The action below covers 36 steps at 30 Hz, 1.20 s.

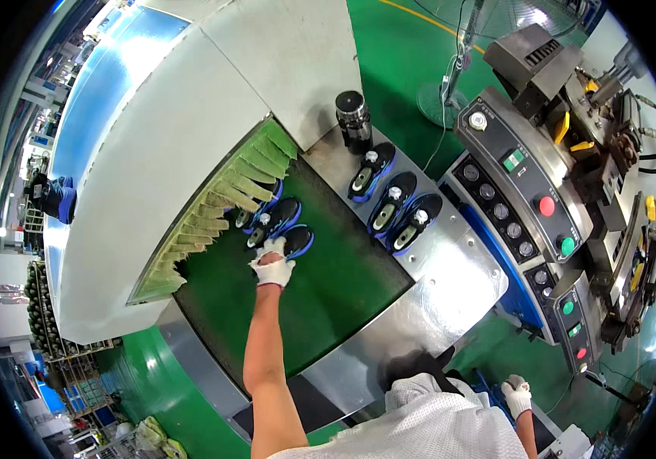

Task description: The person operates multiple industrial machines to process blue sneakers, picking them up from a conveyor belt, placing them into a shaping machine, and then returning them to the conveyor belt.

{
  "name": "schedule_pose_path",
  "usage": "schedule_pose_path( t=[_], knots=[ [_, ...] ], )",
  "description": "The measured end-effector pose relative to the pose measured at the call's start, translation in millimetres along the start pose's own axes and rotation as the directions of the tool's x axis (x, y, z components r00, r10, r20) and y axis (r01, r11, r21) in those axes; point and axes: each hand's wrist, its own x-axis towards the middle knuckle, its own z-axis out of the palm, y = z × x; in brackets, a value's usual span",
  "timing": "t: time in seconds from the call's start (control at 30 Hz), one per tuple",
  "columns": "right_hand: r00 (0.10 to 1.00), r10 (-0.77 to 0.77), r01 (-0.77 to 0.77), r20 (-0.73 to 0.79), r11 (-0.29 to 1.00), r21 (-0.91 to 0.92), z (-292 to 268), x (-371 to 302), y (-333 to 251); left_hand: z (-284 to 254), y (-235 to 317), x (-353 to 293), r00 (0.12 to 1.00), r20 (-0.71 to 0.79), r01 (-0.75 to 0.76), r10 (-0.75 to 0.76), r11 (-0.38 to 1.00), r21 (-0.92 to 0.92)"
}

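Note:
My left hand (272, 264), in a white knitted glove, reaches forward over a green conveyor belt (305, 306). Its fingers are closed at the near end of a black sneaker (299, 240) with a blue sole, hiding that end. Touching or close beside it lies another sneaker (276, 220) with a grey insert in its opening. A further sneaker (263, 206) is partly covered by green curtain strips. Low at the right, away from the shoes, my gloved right hand (517, 395) has curled fingers, and nothing shows in it.
Green strips (221, 206) hang across the opening of a white machine housing (137, 176). Along the metal ledge (450, 264) stand three sneakers (394, 203) and a dark flask (354, 121). A control panel (527, 172) with buttons and gauges rises at the right, beside a press (611, 206).

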Motion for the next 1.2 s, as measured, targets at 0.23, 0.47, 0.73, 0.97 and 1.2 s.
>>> schedule_pose_path(
  t=[0.23, 0.47, 0.73, 0.97, 1.2],
  knots=[
    [0.983, -0.179, 0.178, -0.05, 0.984, -0.021, -14, 4, -65, -14, 77, -31, 0.992, 0.091, -0.078, 0.085, 0.994, -0.078],
    [0.831, -0.471, 0.231, 0.295, 0.776, 0.587, -9, 30, -147, -115, 273, -174, 0.891, 0.214, 0.034, 0.401, 0.411, -0.911],
    [0.561, -0.824, -0.471, 0.08, -0.238, 0.85, -108, 17, -97, -184, 544, -183, 0.255, 0.173, -0.044, 0.951, 0.19, -0.981],
    [0.795, -0.366, 0.15, -0.484, -0.655, 0.741, -208, -3, 38, -163, 825, -219, 0.184, -0.144, -0.48, 0.972, -0.039, -0.876],
    [0.852, 0.047, 0.413, -0.522, -0.671, 0.615, -192, -42, 110, -73, 1046, -218, 0.522, -0.091, -0.692, 0.848, 0.359, -0.626]
  ],
)
